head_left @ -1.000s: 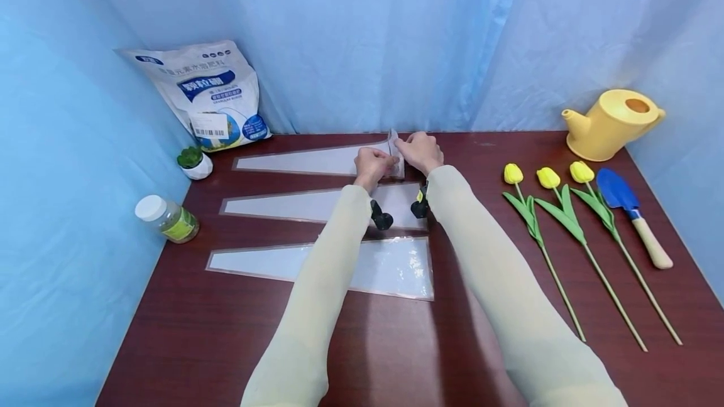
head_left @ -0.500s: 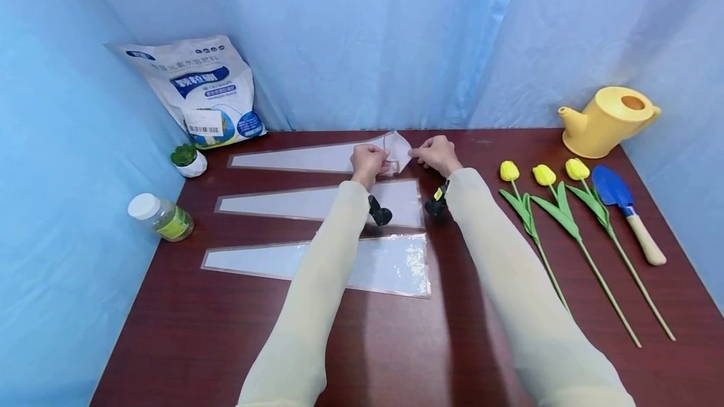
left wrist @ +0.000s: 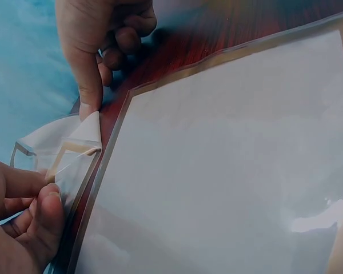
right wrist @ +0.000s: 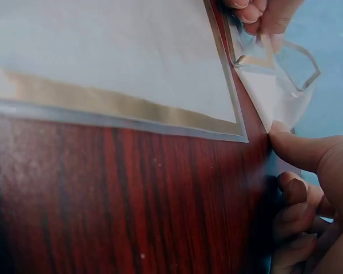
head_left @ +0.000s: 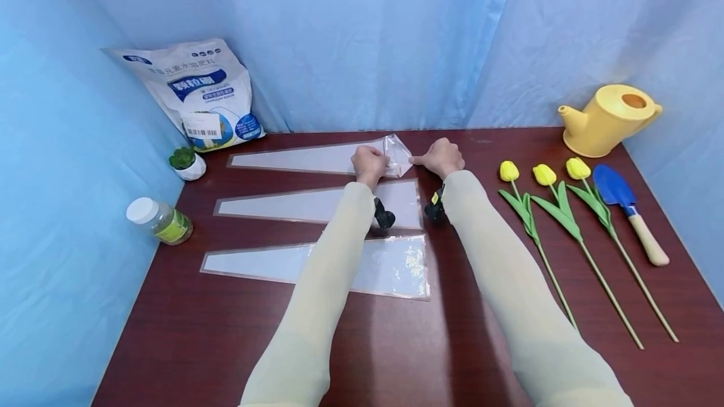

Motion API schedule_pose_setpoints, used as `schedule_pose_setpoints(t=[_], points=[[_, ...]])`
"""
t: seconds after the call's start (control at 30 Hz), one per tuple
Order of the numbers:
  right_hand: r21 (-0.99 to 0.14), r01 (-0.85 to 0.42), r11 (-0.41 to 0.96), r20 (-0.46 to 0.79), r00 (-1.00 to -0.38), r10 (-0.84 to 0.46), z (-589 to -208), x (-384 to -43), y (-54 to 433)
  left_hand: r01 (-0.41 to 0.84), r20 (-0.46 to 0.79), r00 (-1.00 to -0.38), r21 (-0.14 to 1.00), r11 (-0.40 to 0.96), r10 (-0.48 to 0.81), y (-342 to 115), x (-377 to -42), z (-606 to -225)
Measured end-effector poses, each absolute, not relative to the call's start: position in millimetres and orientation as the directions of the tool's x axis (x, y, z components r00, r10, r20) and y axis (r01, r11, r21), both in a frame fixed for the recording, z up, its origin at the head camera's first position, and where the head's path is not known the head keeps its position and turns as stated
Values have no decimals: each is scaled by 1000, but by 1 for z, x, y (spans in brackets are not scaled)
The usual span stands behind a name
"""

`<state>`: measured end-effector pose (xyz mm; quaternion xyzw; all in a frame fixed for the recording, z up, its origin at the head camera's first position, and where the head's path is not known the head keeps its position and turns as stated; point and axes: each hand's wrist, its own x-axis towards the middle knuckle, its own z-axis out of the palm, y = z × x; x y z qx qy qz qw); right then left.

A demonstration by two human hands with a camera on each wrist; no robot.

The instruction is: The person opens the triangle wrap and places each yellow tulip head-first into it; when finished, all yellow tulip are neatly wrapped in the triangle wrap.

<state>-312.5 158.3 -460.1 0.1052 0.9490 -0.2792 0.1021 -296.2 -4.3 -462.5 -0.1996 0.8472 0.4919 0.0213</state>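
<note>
Three flat, tapered flower sleeves with white backing, clear film and gold-edged borders lie across the table. At the wide end of the back sleeve (head_left: 305, 159), my left hand (head_left: 369, 163) pinches the clear film between thumb and fingers. From the right, the extended thumb of my right hand (head_left: 443, 158) presses the folded white tip (right wrist: 263, 94) of that same end. The other right fingers are bent beneath the thumb, apart from the sleeve. Nearest below both hands is the middle sleeve (head_left: 305, 203); the front sleeve (head_left: 390, 265) is partly hidden by my left forearm.
At right lie several yellow tulips (head_left: 565, 225) and a blue trowel (head_left: 613, 188), with a yellow watering can (head_left: 602, 124) behind. A fertilizer bag (head_left: 198, 90), potted succulent (head_left: 189, 165) and lidded jar (head_left: 164, 222) line the left. Blue curtains (head_left: 362, 43) border the table.
My right hand has shifted right and gone from pinching the sleeve's end to pressing its tip with the thumb. The end now lies folded and spread; my left hand keeps its pinch.
</note>
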Motion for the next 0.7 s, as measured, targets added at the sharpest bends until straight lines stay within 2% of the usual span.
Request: schedule_pose_setpoints(t=[0.3,0.7], points=[[-539,262,801,-276,-953,125,-458,-312,159,-403,-275,-906,797,450,-323,-2,-301,-464],[-749,162,642,-170,-984,50,-437,-299,174,-380,-233,-909,805,456,-347,-1,-299,-466]])
